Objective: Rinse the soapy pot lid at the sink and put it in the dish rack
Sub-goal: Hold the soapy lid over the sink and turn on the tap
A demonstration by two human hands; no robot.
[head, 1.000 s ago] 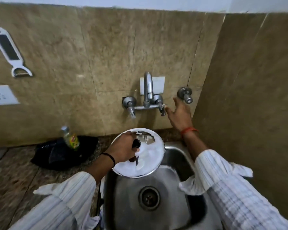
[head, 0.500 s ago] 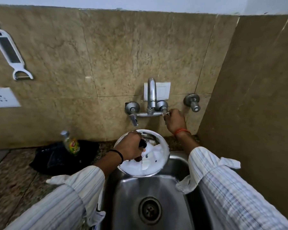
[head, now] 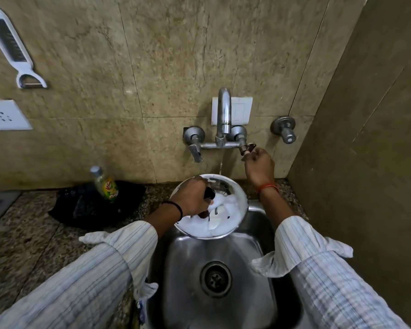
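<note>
A corner of beige stone wall tiles is seen above a speckled granite counter [head: 33, 238], into which a steel sink [head: 223, 252] with a round drain [head: 215, 279] is set. A chrome wall tap [head: 224, 117] is mounted over the sink, and a thin stream of water [head: 221, 166] is seen falling from below its spout onto the far edge of the pot lid [head: 226, 217]. The lid is held over the back of the sink, tilted toward the camera, its surface largely coated in white foam. The left hand [head: 191, 198] is closed around the lid's dark knob [head: 209, 193], a black band being worn on that wrist. The right hand [head: 259, 166] is pinched on the tap's right-hand lever [head: 247, 149] (an orange thread is tied round its wrist). A separate knob valve [head: 284, 129] is fixed to the wall further right. On the counter to the left, a small bottle with a green and yellow label [head: 105, 184] stands on a black cloth or bag [head: 86, 205]. A white grater-peeler [head: 12, 46] is hung on the wall, with a white socket plate [head: 4, 115] below it. Striped sleeves cover both forearms.
</note>
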